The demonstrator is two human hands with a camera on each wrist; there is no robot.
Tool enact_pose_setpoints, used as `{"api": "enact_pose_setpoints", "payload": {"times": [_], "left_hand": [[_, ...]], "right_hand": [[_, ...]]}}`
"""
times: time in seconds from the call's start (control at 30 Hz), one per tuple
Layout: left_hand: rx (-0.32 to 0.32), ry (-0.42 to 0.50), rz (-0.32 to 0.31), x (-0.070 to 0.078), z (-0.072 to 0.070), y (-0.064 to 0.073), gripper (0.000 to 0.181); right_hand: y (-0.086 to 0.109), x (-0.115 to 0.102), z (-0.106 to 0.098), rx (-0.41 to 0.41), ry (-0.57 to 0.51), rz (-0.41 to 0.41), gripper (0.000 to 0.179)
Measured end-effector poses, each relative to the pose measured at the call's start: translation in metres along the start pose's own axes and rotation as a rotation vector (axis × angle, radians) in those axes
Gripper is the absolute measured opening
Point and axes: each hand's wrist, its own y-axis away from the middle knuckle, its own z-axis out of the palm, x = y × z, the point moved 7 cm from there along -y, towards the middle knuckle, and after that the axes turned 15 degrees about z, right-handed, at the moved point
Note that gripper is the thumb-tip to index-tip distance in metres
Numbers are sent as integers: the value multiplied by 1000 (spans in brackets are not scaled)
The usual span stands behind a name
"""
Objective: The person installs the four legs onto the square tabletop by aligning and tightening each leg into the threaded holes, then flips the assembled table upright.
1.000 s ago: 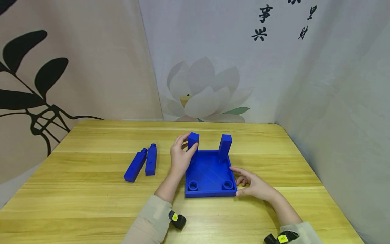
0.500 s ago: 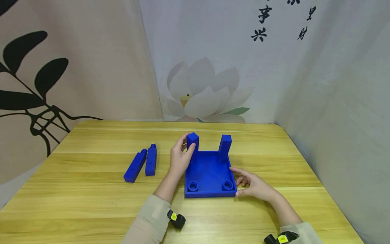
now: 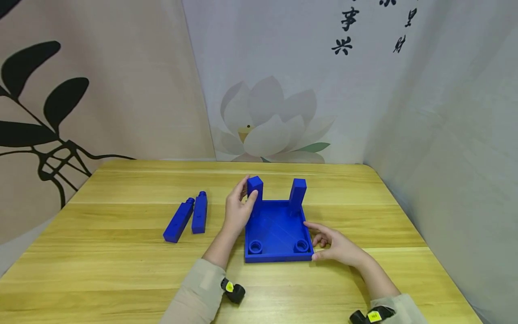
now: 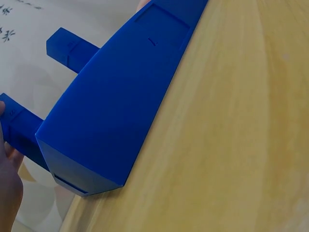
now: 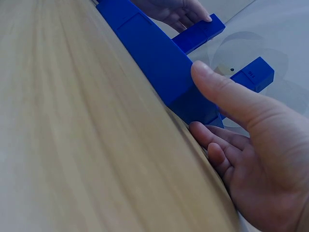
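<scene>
A blue square panel (image 3: pixel 279 231) with raised walls lies on the table. Two blue legs stand at its far corners, and its near corners have round sockets (image 3: pixel 255 246). My left hand (image 3: pixel 238 208) grips the far left leg (image 3: pixel 255 183) between thumb and fingers; its lower end is partly hidden. The far right leg (image 3: pixel 297 193) stands upright, untouched. My right hand (image 3: pixel 337 246) rests against the panel's right side, index fingertip on the wall and thumb at the near right corner. In the right wrist view, the right thumb (image 5: pixel 217 87) overlaps that corner.
Two loose blue legs, one farther left (image 3: pixel 178 221) and one closer to the panel (image 3: pixel 199 213), lie left of my left hand with their narrow round ends away from me. Behind the wooden table (image 3: pixel 101 270) hangs a printed cloth (image 3: pixel 275 54).
The left hand and the leg it grips have shifted very slightly left. My right hand stays against the panel, and the loose legs lie as before.
</scene>
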Motion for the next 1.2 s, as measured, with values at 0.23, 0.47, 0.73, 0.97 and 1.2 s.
{"api": "enact_pose_setpoints", "payload": {"times": [0.23, 0.47, 0.73, 0.97, 1.2], "left_hand": [[94, -22, -6, -34, -3, 5, 56], [165, -65, 17, -36, -8, 6, 47], [151, -86, 25, -34, -7, 6, 39], [131, -73, 57, -33, -4, 5, 36], [109, -34, 103, -35, -2, 5, 37]], "right_hand": [[-1, -1, 0, -2, -3, 8, 83], [-1, -1, 1, -3, -2, 6, 83], [0, 0, 1, -1, 7, 16, 83], [0, -1, 1, -13, -21, 9, 82], [0, -1, 0, -9, -25, 1, 83]]}}
